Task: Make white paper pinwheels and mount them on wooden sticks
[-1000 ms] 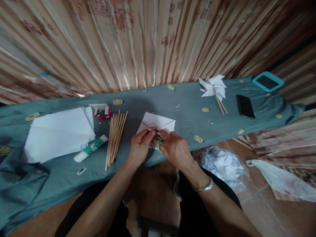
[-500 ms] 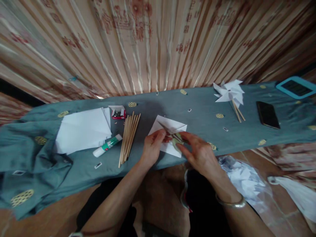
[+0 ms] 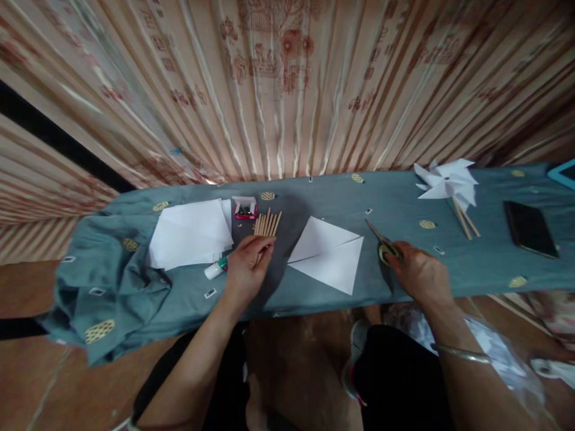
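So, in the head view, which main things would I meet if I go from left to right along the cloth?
White paper stack → small red-and-white box → bundle of wooden sticks → slit paper sheet → scissors → paper pinwheel → black phone.

Can't see all of the sticks (image 3: 268,224) or glue tube (image 3: 216,269) behind the left hand (image 3: 249,263); can't see the whole blue frame (image 3: 562,176), cut off at right.

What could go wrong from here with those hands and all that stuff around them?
The scissors in the right hand are beside the slit paper; a careless sweep might snag it. The left hand is right by the wooden sticks and glue stick; a bump could roll them.
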Motion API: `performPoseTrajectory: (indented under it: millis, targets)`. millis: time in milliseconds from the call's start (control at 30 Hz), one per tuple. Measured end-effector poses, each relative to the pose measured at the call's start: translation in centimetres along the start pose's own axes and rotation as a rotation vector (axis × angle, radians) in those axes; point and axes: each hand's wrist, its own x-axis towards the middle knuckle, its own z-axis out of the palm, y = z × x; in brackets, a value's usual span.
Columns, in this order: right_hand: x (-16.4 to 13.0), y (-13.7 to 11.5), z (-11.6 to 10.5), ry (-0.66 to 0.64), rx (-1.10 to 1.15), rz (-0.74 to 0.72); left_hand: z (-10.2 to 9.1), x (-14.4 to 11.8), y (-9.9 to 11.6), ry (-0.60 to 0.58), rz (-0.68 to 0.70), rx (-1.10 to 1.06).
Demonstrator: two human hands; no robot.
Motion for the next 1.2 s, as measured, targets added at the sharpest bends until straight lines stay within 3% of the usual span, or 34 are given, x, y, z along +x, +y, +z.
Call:
performPoseTrajectory:
  millis: [133, 233, 367, 533, 667, 767, 833, 933, 1067, 1200]
  targets:
    - [0.0, -0.2, 0.0, 0.008, 0.005, -0.004, -4.0, -0.6, -2.6, 0.043, -0.008, 0.193]
    - [-0.1, -0.1, -0.1, 0.05, 0.005, -0.047, -6.0, -1.5, -4.5, -0.02, 0.005, 0.307]
    - [0.0, -0.4, -0.3, 0.116, 0.037, -0.052, -6.8, -2.5, -6.1, -0.102, 0.015, 0.393]
    - [0.5, -1.1, -0.4, 0.189, 0.182, -0.096, -7.0, -2.8, -6.6, -0.136, -0.035, 0.43]
    - [0.4, -2.3, -0.9, 0.228, 0.343, -0.127, -6.6, -2.5, -5.7, -0.067, -0.158, 0.232]
    - [-0.4, -4.4, -1.6, 0.242, 0.585, -0.135, -5.4, -2.4, -3.5, 0.011, -0.376, -0.232]
    - [-1.3, -6.4, -2.0, 0.16, 0.832, -0.138, -4.1, -2.4, -1.5, -0.022, -0.529, -0.578]
    - [-2.6, -9.5, -2.6, -0.118, 1.268, -0.119, -2.0, -2.5, 1.5, -0.189, -0.721, -0.914]
    - [-3.1, -12.0, -3.3, -0.533, 1.757, -0.224, 0.3, -2.5, 3.9, -0.369, -0.789, -1.123]
    - [-2.7, -12.2, -3.6, -0.673, 1.938, -0.06, 2.1, -2.4, 4.4, -0.441, -0.804, -1.199]
